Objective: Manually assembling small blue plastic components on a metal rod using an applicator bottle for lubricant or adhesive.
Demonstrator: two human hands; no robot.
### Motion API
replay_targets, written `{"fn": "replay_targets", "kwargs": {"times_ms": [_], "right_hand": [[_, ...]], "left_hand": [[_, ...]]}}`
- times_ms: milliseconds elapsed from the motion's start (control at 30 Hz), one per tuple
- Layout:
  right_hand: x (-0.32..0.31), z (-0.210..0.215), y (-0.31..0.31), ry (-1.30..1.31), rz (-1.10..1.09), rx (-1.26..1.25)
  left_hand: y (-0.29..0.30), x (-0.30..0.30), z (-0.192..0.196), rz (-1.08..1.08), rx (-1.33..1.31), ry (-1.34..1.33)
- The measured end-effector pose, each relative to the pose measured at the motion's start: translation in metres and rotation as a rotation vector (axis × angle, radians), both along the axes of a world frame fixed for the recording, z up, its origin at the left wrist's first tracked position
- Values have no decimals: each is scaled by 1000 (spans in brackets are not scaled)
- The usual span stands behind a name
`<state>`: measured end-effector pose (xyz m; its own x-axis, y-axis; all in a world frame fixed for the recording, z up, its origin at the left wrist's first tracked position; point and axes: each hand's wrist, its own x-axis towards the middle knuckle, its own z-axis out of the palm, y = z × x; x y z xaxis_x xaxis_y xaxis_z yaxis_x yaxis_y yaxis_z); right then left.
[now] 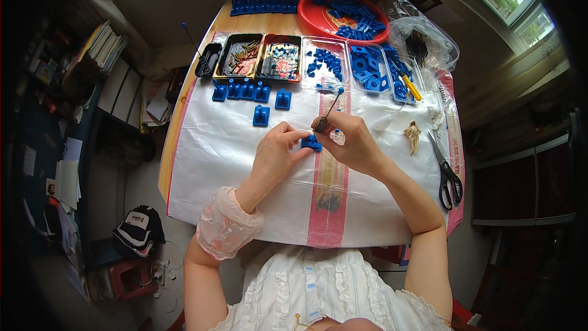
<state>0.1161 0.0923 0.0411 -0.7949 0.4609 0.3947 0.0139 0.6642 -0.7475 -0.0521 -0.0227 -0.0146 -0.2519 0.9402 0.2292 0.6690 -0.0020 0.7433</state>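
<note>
My left hand [277, 152] pinches a small blue plastic base [312, 143] between thumb and fingers, low over the white sheet on the table. Beside it, my right hand [354, 142] grips a thin dark rod [333, 103] with a coiled, spring-like lower part and a pale blue tip. The rod leans up and to the right, its lower end close to the blue base. Whether the two touch is hidden by my fingers. Farther off stand several similar blue bases in a row [247, 91], with one base [283, 99] to their right and another [261, 116] nearer me.
Behind the bases are a brass-coloured screw tray [218, 73], a small metal parts tray [299, 75], and clear boxes of blue pieces [346, 84]. A yellow-handled tool [411, 88], red basin [306, 19], plastic bag [450, 55], rods on blue bases [265, 7] and black scissors [449, 178] surround them.
</note>
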Motion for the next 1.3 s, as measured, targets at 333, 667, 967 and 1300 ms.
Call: {"fn": "replay_targets", "kwargs": {"times_ms": [333,667,967,1300], "right_hand": [[0,-1,1,9,11,11],[2,-1,3,-19,1,36],[1,0,0,15,12,5],[0,0,0,9,16,-5]], "left_hand": [[1,-1,-4,-7,9,-14],[1,0,0,-5,-3,-10],[0,1,1,-1,-19,-26],[-2,-10,2,-69,-21,-121]]}}
